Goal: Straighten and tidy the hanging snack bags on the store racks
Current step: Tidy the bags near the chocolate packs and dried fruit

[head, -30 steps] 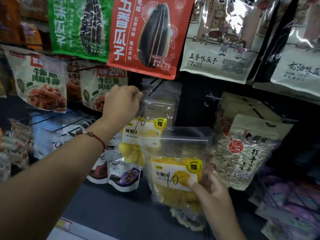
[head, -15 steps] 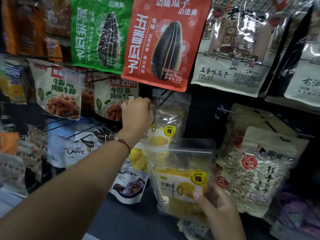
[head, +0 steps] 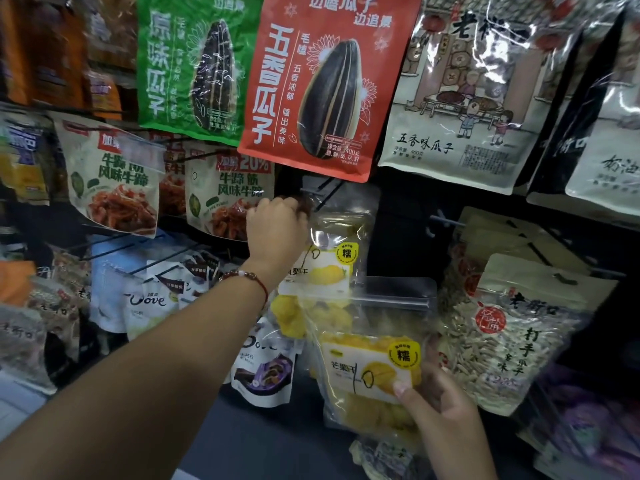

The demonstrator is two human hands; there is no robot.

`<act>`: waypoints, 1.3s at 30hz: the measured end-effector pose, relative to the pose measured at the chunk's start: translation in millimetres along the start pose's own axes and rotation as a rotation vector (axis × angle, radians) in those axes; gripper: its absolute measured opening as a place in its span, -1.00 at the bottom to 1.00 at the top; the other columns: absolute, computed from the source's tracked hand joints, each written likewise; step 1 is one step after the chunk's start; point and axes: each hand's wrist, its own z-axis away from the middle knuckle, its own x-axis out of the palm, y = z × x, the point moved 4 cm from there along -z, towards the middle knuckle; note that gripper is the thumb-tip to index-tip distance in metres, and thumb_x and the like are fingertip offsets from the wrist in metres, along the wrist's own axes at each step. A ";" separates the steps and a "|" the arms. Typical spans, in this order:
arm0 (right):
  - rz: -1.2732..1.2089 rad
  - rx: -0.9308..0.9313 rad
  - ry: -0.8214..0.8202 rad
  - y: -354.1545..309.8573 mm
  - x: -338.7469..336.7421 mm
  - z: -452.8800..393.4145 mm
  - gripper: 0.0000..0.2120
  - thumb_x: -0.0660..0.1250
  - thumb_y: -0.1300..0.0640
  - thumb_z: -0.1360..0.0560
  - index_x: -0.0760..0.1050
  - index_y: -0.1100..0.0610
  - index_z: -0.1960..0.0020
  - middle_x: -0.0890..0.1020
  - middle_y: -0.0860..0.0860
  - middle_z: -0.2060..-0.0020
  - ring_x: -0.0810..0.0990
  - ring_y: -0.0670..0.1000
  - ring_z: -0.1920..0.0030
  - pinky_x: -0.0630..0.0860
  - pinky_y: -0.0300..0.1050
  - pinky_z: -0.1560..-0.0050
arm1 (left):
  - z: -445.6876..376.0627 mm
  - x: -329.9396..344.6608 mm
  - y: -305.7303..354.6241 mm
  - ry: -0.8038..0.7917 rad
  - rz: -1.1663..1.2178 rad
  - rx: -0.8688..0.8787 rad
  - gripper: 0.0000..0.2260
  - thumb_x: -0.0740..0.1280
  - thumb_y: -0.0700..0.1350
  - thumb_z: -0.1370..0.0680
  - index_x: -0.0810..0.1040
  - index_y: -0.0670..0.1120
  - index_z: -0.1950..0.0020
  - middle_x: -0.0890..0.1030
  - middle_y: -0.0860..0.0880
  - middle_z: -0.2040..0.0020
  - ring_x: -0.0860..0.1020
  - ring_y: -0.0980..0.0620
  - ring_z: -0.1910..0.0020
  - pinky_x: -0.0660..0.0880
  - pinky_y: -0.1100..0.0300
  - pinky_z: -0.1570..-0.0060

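Rack wall [head: 401,216] fills the view, dark backing with wire pegs. Top row: red sunflower-seed bag [head: 322,88], green sunflower-seed bag [head: 194,64] to its left, cream illustrated seed bag [head: 471,88] to its right. Lower right: kraft melon-seed bag [head: 512,327] hanging tilted. Lower left: two beef-tendon bags [head: 114,181] and white Dove chocolate bags [head: 152,299].

My right hand [head: 440,407] grips the front dried-mango bag [head: 370,358], thumb across its label, fingers behind. The bag is clear with yellow slices and tilts slightly, its top strip free of any peg.

My left hand [head: 277,226] is curled at the top left corner of the rear dried-mango bag [head: 332,258], which hangs from the peg [head: 320,194] under the red bag; I cannot tell whether the fingers pinch the bag or the peg.

Red bead bracelet [head: 249,277] on my left wrist.
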 end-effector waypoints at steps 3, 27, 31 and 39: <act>-0.008 0.015 0.023 4.7 -0.7 -1.4 -0.75 0.42 0.37 -0.45 0.62 0.07 -0.02 0.73 -0.10 0.15 0.68 -0.15 0.09 0.50 -0.16 -0.01 | -8.0 -14.1 -0.7 0.049 -0.014 0.026 -0.86 0.29 -0.12 -0.54 0.59 -0.12 0.14 0.62 -0.10 0.16 0.50 -0.13 0.08 0.34 0.04 0.10; 0.034 -0.032 -0.086 27.3 3.6 13.9 -0.79 0.40 0.25 -0.50 0.61 -0.05 -0.02 0.71 -0.21 0.09 0.65 -0.25 0.07 0.50 -0.33 0.13 | 102.7 -46.2 -24.2 -0.125 -0.126 0.224 -0.52 0.27 -0.15 -0.58 0.31 -0.10 -0.50 0.31 -0.26 -0.47 0.35 -0.25 -0.38 0.40 -0.20 -0.24; 0.021 0.038 -0.103 47.6 1.6 20.6 -0.80 0.39 0.27 -0.51 0.61 -0.02 -0.01 0.72 -0.16 0.10 0.67 -0.16 0.06 0.52 -0.16 0.06 | 148.7 -58.5 -13.5 -0.265 0.046 0.299 -0.55 0.23 -0.21 -0.55 0.38 -0.12 -0.45 0.52 -0.15 -0.28 0.47 -0.15 -0.23 0.47 -0.08 -0.15; 0.073 0.215 -0.263 91.4 0.1 34.2 -0.84 0.36 0.28 -0.53 0.62 0.09 -0.05 0.72 -0.01 0.03 0.68 0.00 -0.01 0.58 0.02 -0.06 | 203.4 -43.7 -27.8 -0.536 0.162 0.178 -0.87 0.28 0.06 -0.60 0.55 0.06 -0.08 0.47 0.11 0.07 0.45 0.06 0.03 0.38 0.13 0.10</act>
